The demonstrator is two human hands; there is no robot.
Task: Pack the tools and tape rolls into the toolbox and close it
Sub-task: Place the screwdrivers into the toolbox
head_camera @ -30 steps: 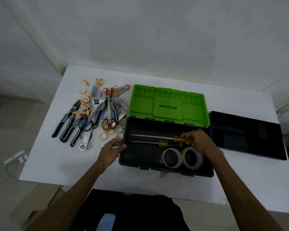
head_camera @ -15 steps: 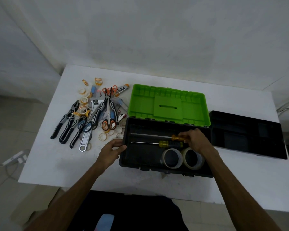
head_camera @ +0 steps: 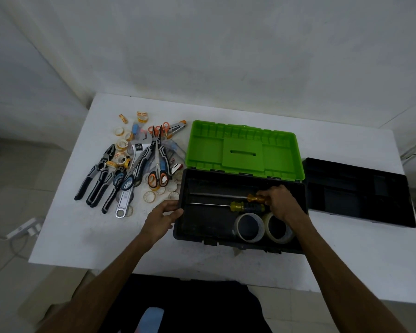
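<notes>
**Screwdrivers going into the toolbox, most tools waiting outside**

While the right hand [head_camera: 277, 200] is curling its fingers round the amber handle of the far screwdriver [head_camera: 256, 197], the left hand [head_camera: 162, 216] is resting against the left wall of the black toolbox [head_camera: 202, 233], fingers relaxed and thumb at the rim, holding nothing but seemingly steadying the box. Nearest the person, two large tape rolls [head_camera: 249, 227] are standing side by side in the front right corner of the box. Just behind them the yellow-handled screwdriver [head_camera: 238, 206] is lying flat, its shaft pointing left, parallel to the one being set down.

To do this step well, the right hand is best laying the far screwdriver flat against the back wall, parallel to its neighbour, so the left half of the floor stays free for the longer tools; the left hand is best keeping the box from sliding.

Farther left on the white counter [head_camera: 65, 236], the pliers [head_camera: 99, 179], scissors [head_camera: 157, 174], wrench [head_camera: 125, 200] and many small tape rolls [head_camera: 149, 196] are lying in a heap, not yet packed. Behind the box the green lid [head_camera: 243, 150] is standing open, and a black tray [head_camera: 360, 191] is sitting to the right.

Markings on the wrench and small rolls are too small to read.
</notes>
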